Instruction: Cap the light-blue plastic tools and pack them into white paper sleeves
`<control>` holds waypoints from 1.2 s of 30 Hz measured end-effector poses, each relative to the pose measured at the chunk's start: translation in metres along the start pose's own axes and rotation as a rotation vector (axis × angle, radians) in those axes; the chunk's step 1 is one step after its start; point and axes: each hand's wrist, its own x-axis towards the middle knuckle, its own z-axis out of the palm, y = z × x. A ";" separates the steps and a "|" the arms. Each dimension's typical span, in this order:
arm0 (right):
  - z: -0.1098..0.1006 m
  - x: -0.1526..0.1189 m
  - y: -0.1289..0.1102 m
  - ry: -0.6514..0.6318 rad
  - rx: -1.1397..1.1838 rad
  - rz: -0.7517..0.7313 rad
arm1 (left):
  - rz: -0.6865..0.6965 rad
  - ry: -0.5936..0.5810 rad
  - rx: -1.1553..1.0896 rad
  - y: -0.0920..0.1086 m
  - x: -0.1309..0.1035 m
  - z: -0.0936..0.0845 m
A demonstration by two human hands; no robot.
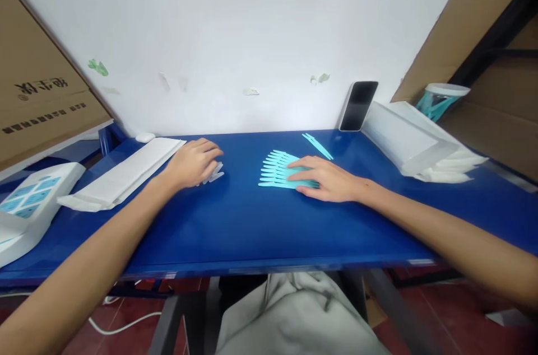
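On the blue table, several turquoise flat sticks (275, 169) lie side by side in a fanned row. My right hand (330, 178) rests over their right ends with its fingers spread. Behind it, a few more turquoise sticks (317, 145) lie at a slant near the wall. To the left, my left hand (194, 162) is bent over some small clear plastic pieces (216, 172), which partly show beside its fingertips. Whether its fingers grip any of these pieces is hidden.
White flat bags (126, 173) and a white device with blue keys (36, 198) are at the left. A phone (358, 106) leans on the wall. White packets (414, 142) and a clear cup with turquoise sticks (440, 100) stand at the right. Cardboard (42, 80) flanks the table (235, 232).
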 end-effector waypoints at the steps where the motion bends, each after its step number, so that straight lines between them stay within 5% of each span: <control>1: 0.000 0.000 0.000 0.004 0.001 -0.010 | -0.030 -0.017 -0.037 -0.010 -0.010 0.001; 4: 0.001 -0.001 -0.002 0.010 0.005 -0.026 | -0.184 0.016 -0.164 -0.025 -0.025 0.003; 8: 0.001 -0.001 -0.007 0.027 0.008 -0.035 | -0.281 0.050 -0.286 -0.011 -0.019 0.001; 15: 0.002 0.002 -0.014 0.040 -0.019 -0.079 | -0.153 -0.034 -0.288 0.028 -0.009 -0.008; 22: 0.000 -0.001 -0.016 0.300 0.060 -0.065 | -0.131 -0.107 -0.221 0.012 -0.016 -0.018; 30: 0.003 0.002 -0.016 0.066 -0.046 -0.060 | -0.241 -0.209 -0.408 0.004 -0.024 -0.015; 36: 0.003 0.004 -0.020 0.057 -0.047 -0.088 | -0.228 -0.217 -0.435 0.010 -0.022 -0.013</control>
